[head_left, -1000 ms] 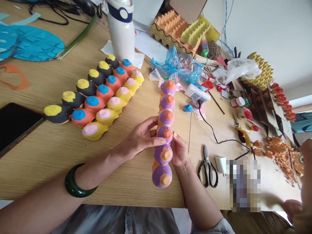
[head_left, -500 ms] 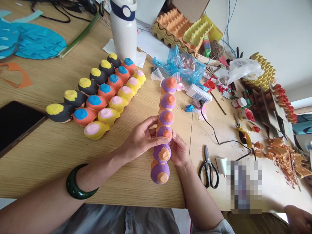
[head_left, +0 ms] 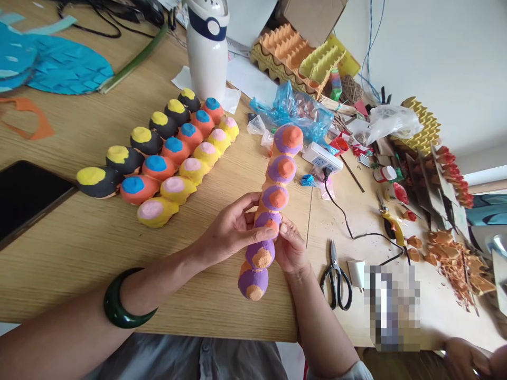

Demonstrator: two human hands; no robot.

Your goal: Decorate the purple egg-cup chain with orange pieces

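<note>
Between both hands I hold a strip of egg carton cups (head_left: 276, 199), covered in purple clay with orange tips; it is raised above the table and tilted. My left hand (head_left: 237, 227) grips it from the left, thumb across a middle cup. From the right, my right hand (head_left: 292, 245) pinches the same strip near its middle, its other fingers partly hidden behind. To the left lie three similar strips side by side: a black strip with yellow tips (head_left: 146, 140), an orange-red one with blue tips (head_left: 174, 150) and a yellow one with pink tips (head_left: 193, 169).
Black-handled scissors (head_left: 335, 279), a white power strip (head_left: 321, 157) and its black cord lie to the right. A white bottle (head_left: 208, 58) stands behind the strips. A phone (head_left: 29, 200) lies left. Egg trays (head_left: 287, 50) and craft scraps fill the back. Another person's hand (head_left: 469, 359) shows bottom right.
The purple strip has tilted, its far end swinging right and its near end slightly left. Both hands keep their hold. The other person's hand at the lower right has shifted.
</note>
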